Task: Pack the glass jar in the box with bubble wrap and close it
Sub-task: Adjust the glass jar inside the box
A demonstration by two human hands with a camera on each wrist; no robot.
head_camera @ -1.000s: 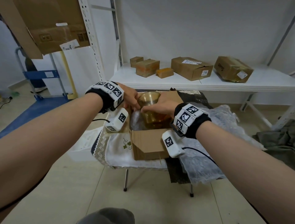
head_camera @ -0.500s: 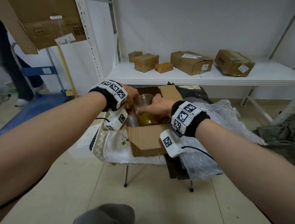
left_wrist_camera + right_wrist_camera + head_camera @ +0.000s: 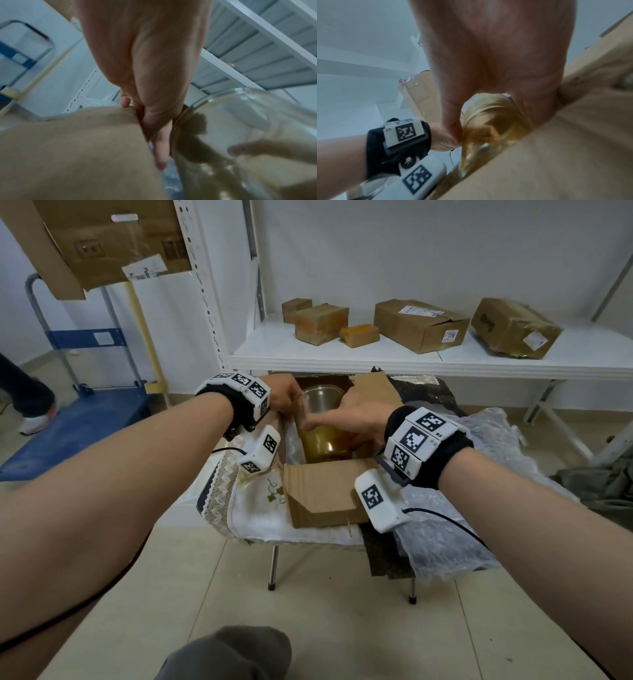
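Note:
A clear glass jar (image 3: 322, 440) with an amber tint stands upright inside the open cardboard box (image 3: 322, 494) on a small table. My right hand (image 3: 337, 422) grips the jar, thumb across its near side and fingers behind it. In the right wrist view the jar (image 3: 488, 119) shows under the palm, beside the box wall (image 3: 565, 148). My left hand (image 3: 284, 400) pinches the box's left flap (image 3: 77, 148) at its top edge, with fingers (image 3: 161, 148) between flap and jar (image 3: 240, 121). Bubble wrap (image 3: 291, 440) lines the box's left inner wall.
A loose bubble wrap sheet (image 3: 479, 474) drapes over the table's right side, and an embroidered white cloth (image 3: 260, 501) covers the left. Behind is a white shelf (image 3: 411, 361) with several cardboard boxes. A blue trolley (image 3: 78, 419) and a person's foot are at the left.
The jar has come down from above the box into it, still in my right hand. My left hand has moved from the jar's rim to the box's left flap.

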